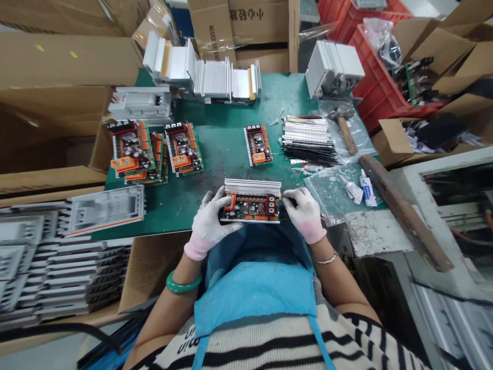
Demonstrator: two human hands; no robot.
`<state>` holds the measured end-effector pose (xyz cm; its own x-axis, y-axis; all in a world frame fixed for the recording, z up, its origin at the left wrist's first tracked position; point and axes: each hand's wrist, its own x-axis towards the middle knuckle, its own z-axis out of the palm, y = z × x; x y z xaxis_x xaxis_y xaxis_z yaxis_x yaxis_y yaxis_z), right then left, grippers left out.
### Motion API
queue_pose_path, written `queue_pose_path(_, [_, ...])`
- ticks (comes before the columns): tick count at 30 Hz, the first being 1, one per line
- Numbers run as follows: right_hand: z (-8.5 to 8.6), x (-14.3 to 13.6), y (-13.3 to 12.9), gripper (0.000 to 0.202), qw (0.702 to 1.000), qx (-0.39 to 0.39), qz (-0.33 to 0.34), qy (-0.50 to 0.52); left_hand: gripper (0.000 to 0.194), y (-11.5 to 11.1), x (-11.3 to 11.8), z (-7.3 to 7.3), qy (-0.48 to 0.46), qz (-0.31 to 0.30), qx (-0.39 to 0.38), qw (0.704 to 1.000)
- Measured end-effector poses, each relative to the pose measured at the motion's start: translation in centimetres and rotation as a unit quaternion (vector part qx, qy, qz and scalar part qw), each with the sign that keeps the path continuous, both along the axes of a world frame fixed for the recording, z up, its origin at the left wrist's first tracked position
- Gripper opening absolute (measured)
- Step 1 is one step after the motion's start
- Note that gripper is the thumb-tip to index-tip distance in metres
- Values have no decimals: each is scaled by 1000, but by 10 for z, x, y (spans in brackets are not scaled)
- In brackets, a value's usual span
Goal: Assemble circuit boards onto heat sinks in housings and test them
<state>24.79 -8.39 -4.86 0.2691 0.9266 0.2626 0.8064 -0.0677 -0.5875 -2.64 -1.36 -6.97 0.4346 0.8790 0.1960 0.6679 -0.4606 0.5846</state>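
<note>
1. Cream-and-black striped knit top (239, 347).
2. White-gloved left hand (211, 220): clamped on silver finned heatsink (252, 187) with orange-green circuit board (250, 208), at green tabletop's (223, 139) near edge.
3. White-gloved right hand (304, 209): at heatsink's right end; cannot tell if gripping.

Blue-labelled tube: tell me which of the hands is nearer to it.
Right. The right hand is left of the tube, by the right end of the circuit board; the left hand is farther off, at its left end.
</note>
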Motion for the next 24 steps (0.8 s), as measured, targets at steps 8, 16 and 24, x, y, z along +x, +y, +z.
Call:
queue_pose_path(8, [14, 6, 5, 21, 968, -12, 77, -239, 68, 0, 1, 1, -10, -3, 8, 1000])
queue_pose_path(16, [-4, 17, 12, 18, 989, 3, 76, -126, 68, 2, 4, 4, -13, -13, 10, 1000])
queue_pose_path(24, [-3, 22, 13, 21, 978, -2, 127, -167, 70, 1, 3, 4, -3, -6, -8, 1000])
